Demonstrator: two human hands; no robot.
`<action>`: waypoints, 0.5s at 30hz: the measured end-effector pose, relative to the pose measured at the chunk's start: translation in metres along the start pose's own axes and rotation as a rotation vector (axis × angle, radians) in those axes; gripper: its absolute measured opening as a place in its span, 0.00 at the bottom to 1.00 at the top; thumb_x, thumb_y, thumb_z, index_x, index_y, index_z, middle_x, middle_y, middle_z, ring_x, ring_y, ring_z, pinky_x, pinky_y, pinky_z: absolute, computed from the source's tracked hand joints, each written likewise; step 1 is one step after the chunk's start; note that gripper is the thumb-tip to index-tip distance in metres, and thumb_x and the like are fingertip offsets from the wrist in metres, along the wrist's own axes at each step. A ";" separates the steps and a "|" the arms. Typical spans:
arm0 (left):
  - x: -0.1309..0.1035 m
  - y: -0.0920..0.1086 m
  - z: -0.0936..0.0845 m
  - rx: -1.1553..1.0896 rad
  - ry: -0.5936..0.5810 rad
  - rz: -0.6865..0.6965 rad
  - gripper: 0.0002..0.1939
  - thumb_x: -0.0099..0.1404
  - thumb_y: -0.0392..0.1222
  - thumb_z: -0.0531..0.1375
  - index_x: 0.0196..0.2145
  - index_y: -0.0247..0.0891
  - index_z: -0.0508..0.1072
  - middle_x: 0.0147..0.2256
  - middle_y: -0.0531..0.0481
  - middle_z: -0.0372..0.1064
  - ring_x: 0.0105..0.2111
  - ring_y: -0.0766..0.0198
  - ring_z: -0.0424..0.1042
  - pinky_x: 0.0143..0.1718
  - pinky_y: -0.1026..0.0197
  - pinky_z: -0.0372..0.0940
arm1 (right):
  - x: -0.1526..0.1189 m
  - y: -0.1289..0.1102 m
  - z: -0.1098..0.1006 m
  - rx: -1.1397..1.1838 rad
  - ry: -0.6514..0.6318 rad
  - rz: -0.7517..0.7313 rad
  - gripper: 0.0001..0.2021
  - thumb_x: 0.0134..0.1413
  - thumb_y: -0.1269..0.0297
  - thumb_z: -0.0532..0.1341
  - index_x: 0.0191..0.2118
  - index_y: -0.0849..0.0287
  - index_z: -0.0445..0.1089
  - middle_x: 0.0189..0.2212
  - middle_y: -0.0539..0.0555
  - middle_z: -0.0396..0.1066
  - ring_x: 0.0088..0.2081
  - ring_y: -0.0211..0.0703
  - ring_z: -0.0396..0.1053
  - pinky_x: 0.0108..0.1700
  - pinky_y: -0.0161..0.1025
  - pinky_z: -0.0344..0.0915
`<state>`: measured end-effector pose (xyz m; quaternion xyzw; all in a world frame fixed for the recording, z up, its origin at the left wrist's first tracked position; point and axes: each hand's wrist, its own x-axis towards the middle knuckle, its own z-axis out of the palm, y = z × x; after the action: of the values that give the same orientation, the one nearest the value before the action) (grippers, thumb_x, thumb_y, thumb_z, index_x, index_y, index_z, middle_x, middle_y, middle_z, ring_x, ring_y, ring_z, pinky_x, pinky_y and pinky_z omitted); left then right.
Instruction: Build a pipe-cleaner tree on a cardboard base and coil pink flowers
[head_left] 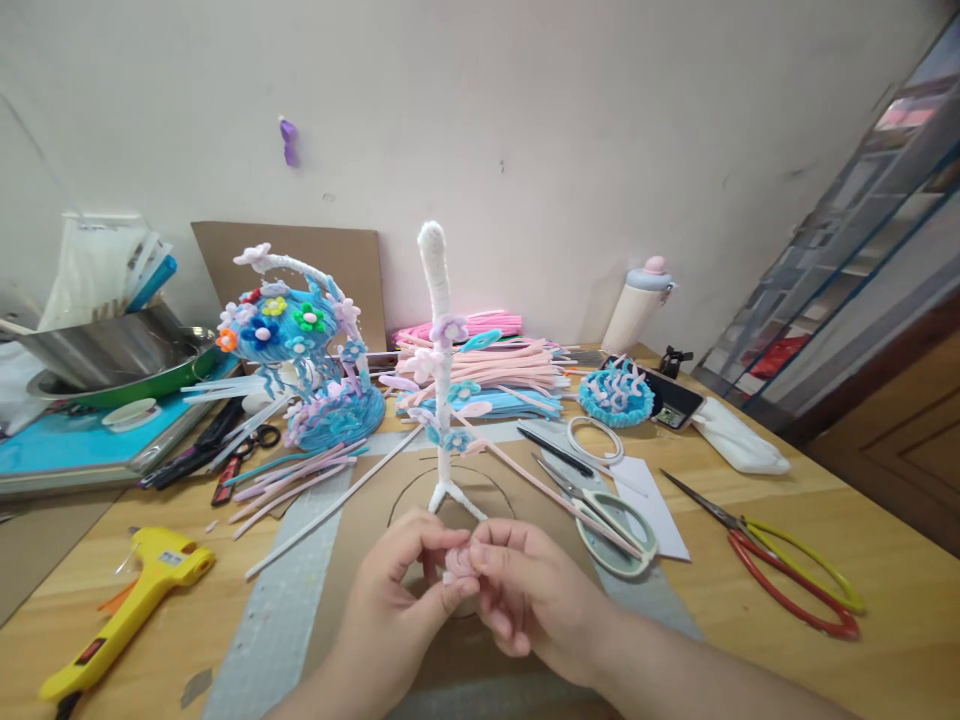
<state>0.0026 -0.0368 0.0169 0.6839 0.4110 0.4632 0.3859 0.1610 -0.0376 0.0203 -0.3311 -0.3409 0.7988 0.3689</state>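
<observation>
Close in front of me, my left hand (pixel 405 590) and my right hand (pixel 529 580) meet and pinch a small pale pink pipe-cleaner piece (pixel 459 562) between thumbs and fingertips. Its exact shape is partly covered by the fingers. Just beyond them stands a white wrapped stem (pixel 444 450) with splayed feet, upright on a cardboard sheet (pixel 360 560) marked with a drawn circle. Purple, pink and blue flowers and leaves are fixed along the stem.
Left lie a yellow glue gun (pixel 135 605) and a finished blue flowered ornament (pixel 292 340). Bundles of pink pipe cleaners (pixel 487 365) lie behind. Right are green-handled scissors (pixel 619 535), red-and-yellow-handled scissors (pixel 795 570), a black pen (pixel 555 450) and a bottle (pixel 634 310).
</observation>
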 end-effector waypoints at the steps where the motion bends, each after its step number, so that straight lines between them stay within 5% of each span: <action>1: 0.000 0.001 0.000 0.000 -0.008 0.007 0.06 0.57 0.41 0.64 0.35 0.43 0.75 0.28 0.53 0.64 0.29 0.65 0.66 0.31 0.64 0.62 | -0.001 0.000 0.000 0.001 -0.019 0.016 0.15 0.47 0.54 0.65 0.28 0.60 0.64 0.17 0.43 0.59 0.14 0.26 0.49 0.14 0.27 0.39; 6: 0.001 0.006 0.001 0.000 -0.035 0.060 0.06 0.57 0.40 0.64 0.35 0.44 0.76 0.28 0.52 0.63 0.29 0.65 0.66 0.30 0.64 0.62 | -0.005 -0.001 0.001 -0.026 -0.050 0.041 0.15 0.46 0.56 0.67 0.30 0.64 0.68 0.17 0.41 0.47 0.18 0.26 0.36 0.18 0.29 0.32; 15: 0.000 0.010 0.001 0.056 -0.060 0.093 0.05 0.57 0.39 0.64 0.33 0.42 0.75 0.28 0.53 0.63 0.28 0.66 0.66 0.29 0.65 0.62 | -0.006 -0.004 0.002 0.001 -0.078 0.086 0.14 0.45 0.57 0.67 0.27 0.64 0.68 0.15 0.41 0.48 0.18 0.27 0.36 0.19 0.31 0.31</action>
<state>0.0059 -0.0403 0.0258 0.7263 0.3797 0.4482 0.3569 0.1645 -0.0410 0.0262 -0.3138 -0.3399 0.8265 0.3207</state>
